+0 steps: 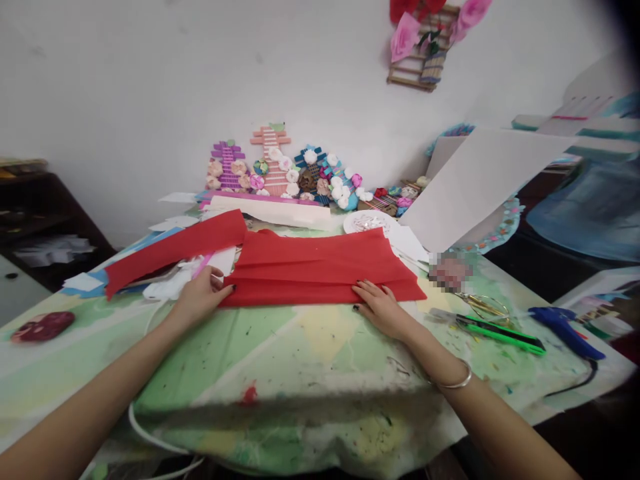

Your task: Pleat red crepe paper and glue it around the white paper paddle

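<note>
A sheet of red paper (320,263), with crosswise creases, lies on the table in front of me. At its lower left corner is my left hand (201,293), thumb against the paper's edge and fingers loosely bent, apart from the thumb. My right hand (383,303) rests palm down on the lower right part of the sheet, fingers spread. Farther left, a separate red strip (175,250) lies slanted over white and blue papers. Right of the sheet are scissors (485,308) and a green utility knife (500,333).
A blue glue gun (567,330) with a black cord lies at the right. Behind the sheet stand a white plate (357,221) of small pieces and stick-and-flower crafts (275,163) against the wall. A dark red object (44,327) sits left. A white cable (150,440) hangs over the front edge.
</note>
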`<state>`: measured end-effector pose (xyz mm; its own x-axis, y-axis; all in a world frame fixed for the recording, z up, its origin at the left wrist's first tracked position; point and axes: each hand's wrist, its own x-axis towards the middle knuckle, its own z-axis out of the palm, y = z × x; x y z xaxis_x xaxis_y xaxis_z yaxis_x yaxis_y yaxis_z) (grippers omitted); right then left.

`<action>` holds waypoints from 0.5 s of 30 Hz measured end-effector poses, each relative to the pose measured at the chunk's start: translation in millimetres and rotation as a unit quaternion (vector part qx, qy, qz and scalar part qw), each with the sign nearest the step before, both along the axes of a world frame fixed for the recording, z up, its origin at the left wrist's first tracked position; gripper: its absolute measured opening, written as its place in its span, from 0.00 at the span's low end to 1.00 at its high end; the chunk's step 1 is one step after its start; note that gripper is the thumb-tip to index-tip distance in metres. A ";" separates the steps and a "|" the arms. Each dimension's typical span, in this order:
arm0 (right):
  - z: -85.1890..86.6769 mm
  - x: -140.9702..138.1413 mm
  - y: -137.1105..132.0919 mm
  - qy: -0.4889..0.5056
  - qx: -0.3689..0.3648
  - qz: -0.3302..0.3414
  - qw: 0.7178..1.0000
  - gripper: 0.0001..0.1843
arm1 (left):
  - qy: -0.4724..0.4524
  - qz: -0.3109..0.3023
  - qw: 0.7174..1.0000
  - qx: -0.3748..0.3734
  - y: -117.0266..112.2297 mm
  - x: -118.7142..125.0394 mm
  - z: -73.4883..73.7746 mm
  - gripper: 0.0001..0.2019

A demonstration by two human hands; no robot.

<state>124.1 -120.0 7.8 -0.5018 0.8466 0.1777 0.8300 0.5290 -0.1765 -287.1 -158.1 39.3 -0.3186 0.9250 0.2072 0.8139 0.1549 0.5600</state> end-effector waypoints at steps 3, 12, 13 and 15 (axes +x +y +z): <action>-0.8 2.6 -2.1 0.001 0.000 -0.002 1.000 0.26 | 0.023 -0.041 0.999 -0.010 -0.4 -5.1 -7.0 0.22; 2.9 21.5 7.4 0.047 0.071 -0.032 0.996 0.17 | -0.053 -0.130 0.990 -0.004 -7.1 -11.8 -12.5 0.27; 2.4 24.5 9.9 0.058 0.077 -0.050 0.994 0.18 | -0.066 -0.134 0.989 -0.005 -8.5 -10.9 -11.2 0.28; 2.2 32.5 15.1 0.089 0.095 -0.103 0.986 0.18 | -0.098 -0.140 0.985 -0.003 -11.0 -8.9 -8.3 0.28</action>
